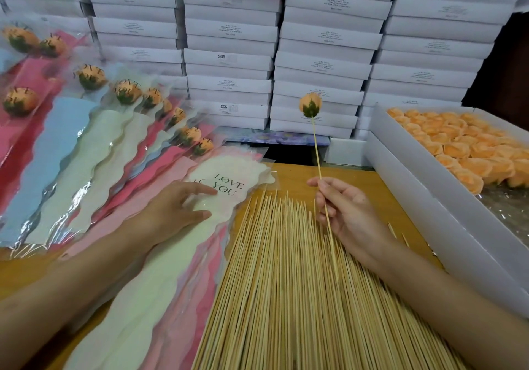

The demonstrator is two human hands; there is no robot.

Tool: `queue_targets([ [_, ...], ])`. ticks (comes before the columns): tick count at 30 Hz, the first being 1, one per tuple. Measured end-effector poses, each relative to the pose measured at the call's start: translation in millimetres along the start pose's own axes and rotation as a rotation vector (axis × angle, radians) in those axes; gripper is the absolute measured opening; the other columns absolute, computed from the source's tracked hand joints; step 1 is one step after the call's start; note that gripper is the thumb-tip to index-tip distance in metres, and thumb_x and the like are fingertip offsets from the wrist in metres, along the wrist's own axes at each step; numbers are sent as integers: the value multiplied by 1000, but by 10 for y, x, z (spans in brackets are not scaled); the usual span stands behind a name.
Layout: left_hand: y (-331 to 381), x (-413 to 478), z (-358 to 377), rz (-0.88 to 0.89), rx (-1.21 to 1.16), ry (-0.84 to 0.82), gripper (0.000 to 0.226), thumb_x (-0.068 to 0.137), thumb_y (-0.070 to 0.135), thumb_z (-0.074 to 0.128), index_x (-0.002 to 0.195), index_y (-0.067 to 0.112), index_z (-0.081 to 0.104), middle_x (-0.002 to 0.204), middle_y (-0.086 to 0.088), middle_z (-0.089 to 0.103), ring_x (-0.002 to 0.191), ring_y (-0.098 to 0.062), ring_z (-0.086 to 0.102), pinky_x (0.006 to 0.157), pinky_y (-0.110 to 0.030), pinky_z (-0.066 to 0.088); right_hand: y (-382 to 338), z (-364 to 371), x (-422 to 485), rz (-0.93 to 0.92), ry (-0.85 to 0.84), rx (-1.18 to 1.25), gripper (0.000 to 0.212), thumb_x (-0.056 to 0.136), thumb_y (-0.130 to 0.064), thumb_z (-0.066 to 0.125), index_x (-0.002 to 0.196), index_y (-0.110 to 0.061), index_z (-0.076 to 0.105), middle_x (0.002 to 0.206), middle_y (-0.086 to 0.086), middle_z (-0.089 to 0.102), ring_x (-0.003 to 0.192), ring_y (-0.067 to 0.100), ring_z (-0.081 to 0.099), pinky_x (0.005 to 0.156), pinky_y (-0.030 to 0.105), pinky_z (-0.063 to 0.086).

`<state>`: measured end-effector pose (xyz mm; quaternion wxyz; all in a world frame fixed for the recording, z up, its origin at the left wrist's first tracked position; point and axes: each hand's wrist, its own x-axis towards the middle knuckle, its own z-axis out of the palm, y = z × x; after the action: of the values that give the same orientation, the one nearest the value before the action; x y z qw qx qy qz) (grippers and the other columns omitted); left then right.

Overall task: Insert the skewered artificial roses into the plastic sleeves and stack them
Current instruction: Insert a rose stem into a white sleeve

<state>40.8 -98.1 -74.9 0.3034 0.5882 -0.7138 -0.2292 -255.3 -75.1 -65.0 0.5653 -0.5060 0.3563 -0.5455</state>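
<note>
While left hand [174,212] presses sleeve [183,243], right fingers [329,195] seemingly pinch rose [310,105] skewer.

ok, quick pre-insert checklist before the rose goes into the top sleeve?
1. Rose seated on skewer: orange rose sits at the tip of the skewer. ok.
2. Right hand grip on the skewer: pinched mid-shaft, rose upright. ok.
3. Left hand on the cream sleeve: fingers rest near its printed end. ok.
4. Sleeve mouth open: cannot tell.
5. Skewer aimed at the sleeve: held off to its right, above the loose skewers. not ok.
</note>
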Motion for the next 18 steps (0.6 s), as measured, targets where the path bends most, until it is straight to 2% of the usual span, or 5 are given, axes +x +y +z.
queue_targets([
  [5,82,-34,-22,72,-30,94,30,76,9,80,90,35,72,111,15,62,98,3,54,77,-1,34,7,-2,5,-4,10,-12,19,99,-13,48,106,-9,66,61,-6,53,50,3,43,51,17,43],
  [7,101,-47,-34,82,-107,133,29,74,10,82,85,36,74,98,21,68,86,4,59,70,-3,39,13,-1,7,-5,15,-16,19,100,-13,48,106,-9,66,61,-6,52,50,3,43,51,17,43],
  [10,162,-67,-45,-1,-385,218,11,70,28,80,81,29,78,82,9,72,67,-11,61,62,-17,42,14,-4,9,-4,20,-18,20,100,-13,48,106,-8,66,61,-6,52,50,3,42,51,18,43],
  [12,219,-70,-76,-66,-541,215,15,68,33,76,82,29,78,88,9,75,74,-5,68,67,-19,47,13,-8,9,-5,22,-21,20,100,-13,47,107,-8,65,60,-6,52,50,3,42,51,18,42],
  [18,380,-115,-206,-188,-864,-263,45,73,5,65,112,26,74,98,-11,73,56,-16,68,42,-21,51,11,-2,9,-2,33,-22,19,100,-13,48,106,-9,66,61,-6,52,51,3,42,51,17,43],
])
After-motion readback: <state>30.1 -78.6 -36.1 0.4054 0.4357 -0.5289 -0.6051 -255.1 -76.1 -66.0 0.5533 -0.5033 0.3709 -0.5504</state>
